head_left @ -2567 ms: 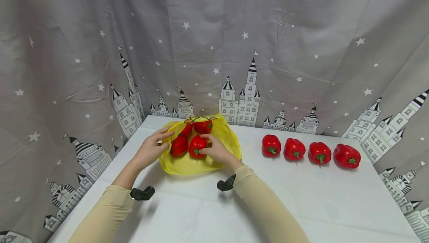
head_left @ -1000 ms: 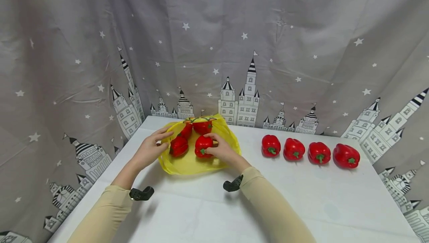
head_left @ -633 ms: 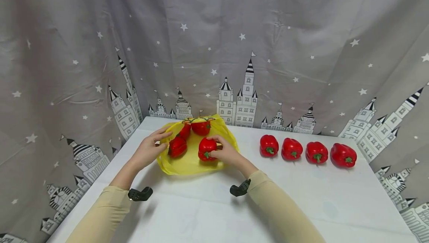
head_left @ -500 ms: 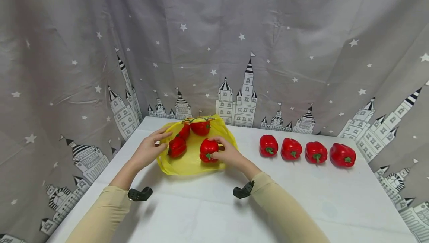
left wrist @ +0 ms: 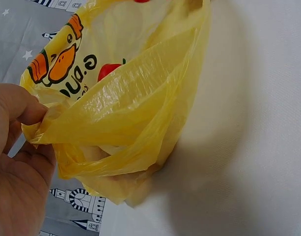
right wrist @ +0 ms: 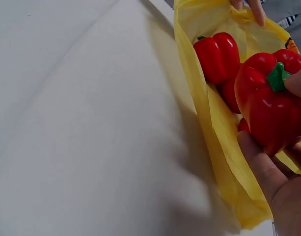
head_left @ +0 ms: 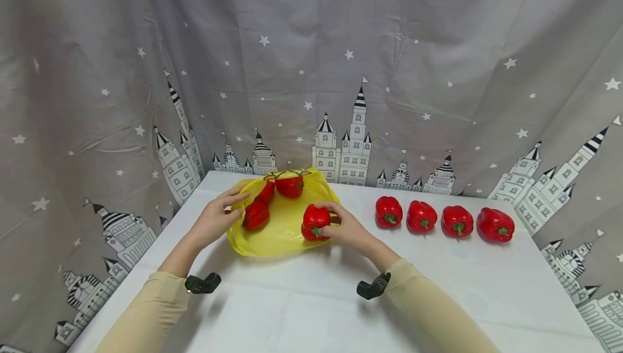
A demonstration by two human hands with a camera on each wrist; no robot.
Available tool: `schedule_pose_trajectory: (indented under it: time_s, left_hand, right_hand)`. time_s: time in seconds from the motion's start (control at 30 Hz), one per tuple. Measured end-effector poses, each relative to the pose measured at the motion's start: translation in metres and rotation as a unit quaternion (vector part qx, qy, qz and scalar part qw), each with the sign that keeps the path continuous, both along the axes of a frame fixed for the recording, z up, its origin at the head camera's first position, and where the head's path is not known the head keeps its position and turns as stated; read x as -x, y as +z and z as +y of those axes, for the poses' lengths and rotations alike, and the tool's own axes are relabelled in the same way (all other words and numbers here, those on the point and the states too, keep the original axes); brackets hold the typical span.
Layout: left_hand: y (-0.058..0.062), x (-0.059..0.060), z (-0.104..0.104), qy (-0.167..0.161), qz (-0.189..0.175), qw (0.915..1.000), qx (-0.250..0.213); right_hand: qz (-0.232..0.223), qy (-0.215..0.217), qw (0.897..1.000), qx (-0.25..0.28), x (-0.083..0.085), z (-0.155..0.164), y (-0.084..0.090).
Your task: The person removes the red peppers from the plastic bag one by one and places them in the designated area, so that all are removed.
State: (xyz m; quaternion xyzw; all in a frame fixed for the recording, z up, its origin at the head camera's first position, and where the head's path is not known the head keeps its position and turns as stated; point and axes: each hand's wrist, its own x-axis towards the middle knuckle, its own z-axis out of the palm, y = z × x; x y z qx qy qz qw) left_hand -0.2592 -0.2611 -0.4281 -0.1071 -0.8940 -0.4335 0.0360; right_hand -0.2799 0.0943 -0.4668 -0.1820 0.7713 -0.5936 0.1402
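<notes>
One pepper [head_left: 316, 221] in right hand [head_left: 346, 230], left hand [head_left: 214, 219] pinching bag [head_left: 282, 234]

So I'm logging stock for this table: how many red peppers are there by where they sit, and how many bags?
Red peppers in the row on the table: 4
Red peppers in the yellow bag: 3
Red pepper held by the right hand: 1
Yellow bags: 1
Total: 9

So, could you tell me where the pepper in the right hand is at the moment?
In the head view, the held pepper is gripped by the right hand at the right edge of the yellow bag, left of the four-pepper row.
</notes>
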Motion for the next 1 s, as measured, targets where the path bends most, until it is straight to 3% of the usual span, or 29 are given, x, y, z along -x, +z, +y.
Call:
schedule_pose_trajectory:
  time_s: [0.33, 1.0]
  left_hand:
    - [-0.003, 0.0, -0.002, 0.001, -0.005, 1.0, -0.004]
    - [-0.003, 0.0, 0.0, 0.001, -0.011, 0.9999, 0.005]
  right_hand:
    - [0.003, -0.015, 1.0, 0.004, -0.011, 0.028, 0.003]
    - [-0.006, -0.068, 0.996, -0.05, -0.034, 0.099, -0.002]
